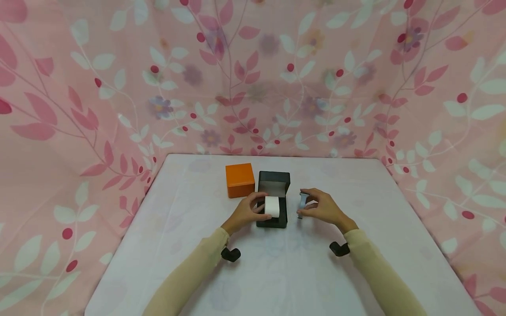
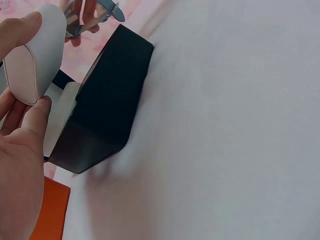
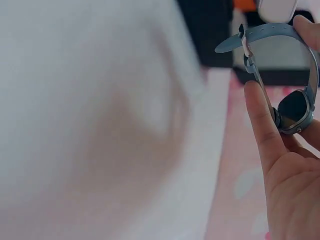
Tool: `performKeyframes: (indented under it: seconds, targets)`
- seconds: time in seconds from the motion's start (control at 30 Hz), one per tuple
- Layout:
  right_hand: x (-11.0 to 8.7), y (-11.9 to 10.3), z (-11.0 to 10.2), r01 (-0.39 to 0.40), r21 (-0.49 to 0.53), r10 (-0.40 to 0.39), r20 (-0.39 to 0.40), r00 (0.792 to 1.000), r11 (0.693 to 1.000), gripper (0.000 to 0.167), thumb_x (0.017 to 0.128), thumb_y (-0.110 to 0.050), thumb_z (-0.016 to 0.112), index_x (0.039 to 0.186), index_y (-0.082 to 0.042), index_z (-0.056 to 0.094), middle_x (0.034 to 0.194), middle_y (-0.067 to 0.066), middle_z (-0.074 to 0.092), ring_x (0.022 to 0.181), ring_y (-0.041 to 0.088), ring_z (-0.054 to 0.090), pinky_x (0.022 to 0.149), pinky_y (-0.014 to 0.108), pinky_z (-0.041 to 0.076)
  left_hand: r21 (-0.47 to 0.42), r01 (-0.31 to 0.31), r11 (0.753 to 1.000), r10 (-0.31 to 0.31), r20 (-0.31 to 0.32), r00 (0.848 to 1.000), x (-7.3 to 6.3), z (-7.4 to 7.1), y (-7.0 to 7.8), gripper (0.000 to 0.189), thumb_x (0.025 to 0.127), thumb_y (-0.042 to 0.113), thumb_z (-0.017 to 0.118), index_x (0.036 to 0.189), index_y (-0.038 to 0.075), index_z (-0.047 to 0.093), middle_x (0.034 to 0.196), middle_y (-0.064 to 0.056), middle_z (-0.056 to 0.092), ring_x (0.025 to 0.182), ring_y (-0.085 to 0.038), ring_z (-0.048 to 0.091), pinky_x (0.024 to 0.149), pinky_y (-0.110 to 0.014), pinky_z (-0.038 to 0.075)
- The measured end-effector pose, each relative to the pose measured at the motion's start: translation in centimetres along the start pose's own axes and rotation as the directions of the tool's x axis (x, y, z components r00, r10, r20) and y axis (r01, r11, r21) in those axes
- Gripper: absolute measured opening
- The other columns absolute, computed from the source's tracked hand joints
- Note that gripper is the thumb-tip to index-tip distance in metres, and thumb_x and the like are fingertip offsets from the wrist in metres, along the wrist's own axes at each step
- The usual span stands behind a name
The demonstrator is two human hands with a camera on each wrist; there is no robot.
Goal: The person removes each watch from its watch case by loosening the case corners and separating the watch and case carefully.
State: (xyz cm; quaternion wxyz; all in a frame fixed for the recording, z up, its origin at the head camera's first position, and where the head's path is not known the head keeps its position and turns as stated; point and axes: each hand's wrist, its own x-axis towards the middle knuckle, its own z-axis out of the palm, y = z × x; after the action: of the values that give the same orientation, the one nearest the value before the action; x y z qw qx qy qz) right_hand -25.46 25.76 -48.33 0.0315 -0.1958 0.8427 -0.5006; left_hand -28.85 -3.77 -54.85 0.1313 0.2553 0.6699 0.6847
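**Cream fabric sleeves (image 1: 189,272) nearest, both hands loaded**

Left hand (image 1: 243,213) fingers are clamping white rounded cushion (image 1: 272,207) over open black box (image 1: 276,177); right hand (image 1: 326,209) fingers are pinching blue-grey strapped watch (image 1: 303,201) beside it. Probably pairing step; next move likely calling for aligning strap loop (image 3: 272,31) with cushion.

An orange box (image 1: 240,181) sits on the pale-covered table (image 1: 290,272), with pink floral fabric (image 1: 253,87) behind.

Ahead of me: pink floral fabric hanging (image 1: 272,87), printed leaves (image 1: 249,32) and red berries (image 1: 290,67) | both sides: same print, draped close | below: worktop (image 1: 292,281) under pale cloth (image 1: 356,180), far corners rounded | light: soft, shadows blurred
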Motion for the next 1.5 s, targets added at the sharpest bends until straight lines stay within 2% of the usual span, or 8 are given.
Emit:
performKeyframes:
  seconds: [0.13, 0.33, 0.53, 0.73, 0.87, 1.17, 1.33, 1.5]
  targets:
    - [0.1, 2.6, -0.1, -0.084, -0.012, 0.084, 0.008, 0.996, 0.996, 0.074, 0.075, -0.011, 0.085, 0.137, 0.007, 0.048, 0.114, 0.022, 0.056, 0.094, 0.037, 0.066, 0.079, 0.034, 0.058, -0.012, 0.024, 1.0, -0.024, -0.005, 1.0, -0.2, 0.2, -0.2, 0.075, 0.073, 0.012, 0.087, 0.137, 0.004, 0.049, 0.138, -0.007, 0.047, 0.127, -0.023, 0.047, 0.101, -0.034, 0.044]
    - [0.3, 6.9, 1.3, -0.176, -0.05, 0.178, 0.027, 0.984, 0.983, 0.082, 0.076, -0.025, 0.086, 0.141, 0.004, 0.045, 0.114, 0.02, 0.057, 0.092, 0.023, 0.069, 0.079, 0.029, 0.056, -0.025, 0.031, 0.999, -0.031, 0.006, 1.0, -0.1, 0.5, -0.4, 0.076, 0.074, 0.009, 0.086, 0.139, 0.002, 0.047, 0.139, -0.009, 0.046, 0.127, -0.023, 0.048, 0.101, -0.033, 0.044]
    - [0.2, 8.1, 1.4, -0.104, -0.141, 0.105, 0.004, 0.994, 0.985, 0.081, 0.074, -0.037, 0.086, 0.14, -0.005, 0.051, 0.127, 0.012, 0.058, 0.104, 0.024, 0.062, 0.092, 0.043, 0.052, -0.015, 0.033, 0.999, -0.033, 0.001, 0.999, 0.2, 0.7, -0.5, 0.075, 0.073, 0.011, 0.087, 0.137, 0.006, 0.049, 0.138, -0.005, 0.047, 0.128, -0.021, 0.048, 0.1, -0.031, 0.045]
    - [-0.1, 8.7, 1.4, -0.029, -0.305, 0.042, 0.036, 0.998, 0.952, 0.084, 0.071, -0.05, 0.084, 0.14, -0.012, 0.054, 0.133, 0.005, 0.057, 0.115, 0.024, 0.048, 0.099, 0.05, 0.041, -0.019, 0.042, 0.999, -0.042, 0.001, 0.999, 0.2, 0.5, -0.5, 0.076, 0.073, 0.009, 0.087, 0.138, 0.004, 0.048, 0.14, -0.008, 0.046, 0.128, -0.021, 0.048, 0.099, -0.031, 0.045]
    - [-0.1, 8.6, 1.4, -0.002, -0.34, 0.016, 0.04, 0.999, 0.94, 0.085, 0.07, -0.05, 0.084, 0.14, -0.011, 0.054, 0.132, 0.005, 0.058, 0.115, 0.023, 0.045, 0.098, 0.05, 0.04, -0.023, 0.036, 0.999, -0.036, 0.004, 0.999, 0.1, 0.4, -0.5, 0.078, 0.073, 0.008, 0.086, 0.139, 0.002, 0.046, 0.141, -0.011, 0.045, 0.129, -0.022, 0.047, 0.1, -0.031, 0.045]
    - [0.3, 7.8, 1.0, -0.011, -0.352, 0.03, 0.049, 0.998, 0.936, 0.089, 0.07, -0.053, 0.083, 0.14, -0.009, 0.053, 0.136, 0.006, 0.056, 0.119, 0.026, 0.046, 0.101, 0.053, 0.039, -0.018, 0.041, 0.999, -0.041, 0.003, 0.999, 0.2, 0.3, -0.7, 0.076, 0.073, 0.01, 0.087, 0.138, 0.006, 0.048, 0.14, -0.006, 0.046, 0.129, -0.02, 0.047, 0.1, -0.03, 0.045]
    - [0.9, 5.8, 0.9, 0.054, -0.348, -0.061, -0.01, 0.998, 0.936, 0.078, 0.076, -0.053, 0.079, 0.139, -0.015, 0.054, 0.138, 0.001, 0.054, 0.122, 0.024, 0.044, 0.098, 0.056, 0.041, -0.003, 0.042, 0.999, -0.042, -0.003, 0.999, 0.3, 0.3, -0.5, 0.076, 0.072, 0.01, 0.087, 0.137, 0.007, 0.048, 0.14, -0.007, 0.046, 0.13, -0.021, 0.047, 0.1, -0.03, 0.045]
    - [1.7, 2.3, 2.0, 0.158, -0.321, -0.162, 0.013, 0.987, 0.934, 0.072, 0.079, -0.053, 0.076, 0.138, -0.017, 0.055, 0.136, 0.001, 0.053, 0.125, 0.023, 0.043, 0.099, 0.06, 0.04, 0.01, 0.055, 0.998, -0.055, -0.009, 0.998, 0.4, 0.3, -0.5, 0.075, 0.072, 0.013, 0.088, 0.136, 0.009, 0.049, 0.14, -0.004, 0.047, 0.129, -0.019, 0.048, 0.1, -0.029, 0.044]
